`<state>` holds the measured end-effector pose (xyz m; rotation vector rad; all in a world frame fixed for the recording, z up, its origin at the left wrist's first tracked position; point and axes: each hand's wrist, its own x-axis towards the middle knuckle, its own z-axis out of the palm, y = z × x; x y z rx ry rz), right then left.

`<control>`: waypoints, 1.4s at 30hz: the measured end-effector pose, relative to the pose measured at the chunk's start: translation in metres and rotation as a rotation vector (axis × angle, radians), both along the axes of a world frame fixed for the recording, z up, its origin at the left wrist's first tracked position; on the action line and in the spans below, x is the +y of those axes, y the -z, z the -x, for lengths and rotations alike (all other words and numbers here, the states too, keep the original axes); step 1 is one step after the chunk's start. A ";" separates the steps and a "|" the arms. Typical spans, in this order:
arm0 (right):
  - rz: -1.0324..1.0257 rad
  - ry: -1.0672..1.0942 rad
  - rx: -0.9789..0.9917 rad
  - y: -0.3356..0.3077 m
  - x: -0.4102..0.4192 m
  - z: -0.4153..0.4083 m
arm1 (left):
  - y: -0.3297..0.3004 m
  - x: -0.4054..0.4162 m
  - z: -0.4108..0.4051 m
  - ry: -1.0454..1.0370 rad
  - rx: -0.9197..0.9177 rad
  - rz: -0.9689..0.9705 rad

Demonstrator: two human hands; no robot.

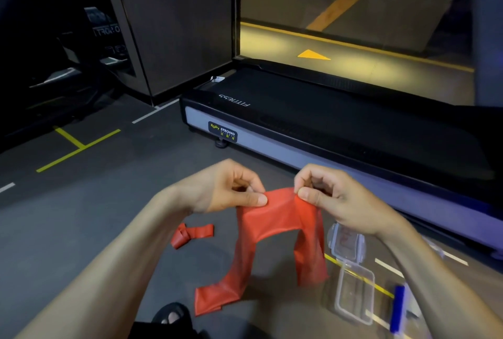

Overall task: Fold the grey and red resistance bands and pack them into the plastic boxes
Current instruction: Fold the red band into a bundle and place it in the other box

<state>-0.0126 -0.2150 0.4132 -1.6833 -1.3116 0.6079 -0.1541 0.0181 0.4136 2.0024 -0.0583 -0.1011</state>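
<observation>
Both hands, left [231, 189] and right [326, 197], pinch the red band [275, 232] by its top edge above the floor. Best to match the hanging ends evenly before folding toward the open box [353, 292].

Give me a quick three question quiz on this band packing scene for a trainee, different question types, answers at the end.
1. True or false: both hands pinch the top edge of the red band.
2. Where does the knotted band lie? A) in the open box B) on the floor under the left hand C) on the treadmill
3. Fill in: the open box holds ____.

Key:
1. True: left hand and right hand each pinch it.
2. B
3. Nothing
</observation>
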 end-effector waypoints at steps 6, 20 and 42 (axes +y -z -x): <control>-0.010 -0.006 0.031 0.000 -0.004 -0.005 | -0.002 0.000 0.002 -0.006 0.023 -0.053; 0.013 -0.002 0.045 0.011 -0.001 -0.005 | -0.008 0.001 0.003 -0.011 0.024 -0.201; -0.149 0.047 0.090 0.027 0.033 0.032 | -0.009 -0.019 0.003 -0.091 -0.236 -0.546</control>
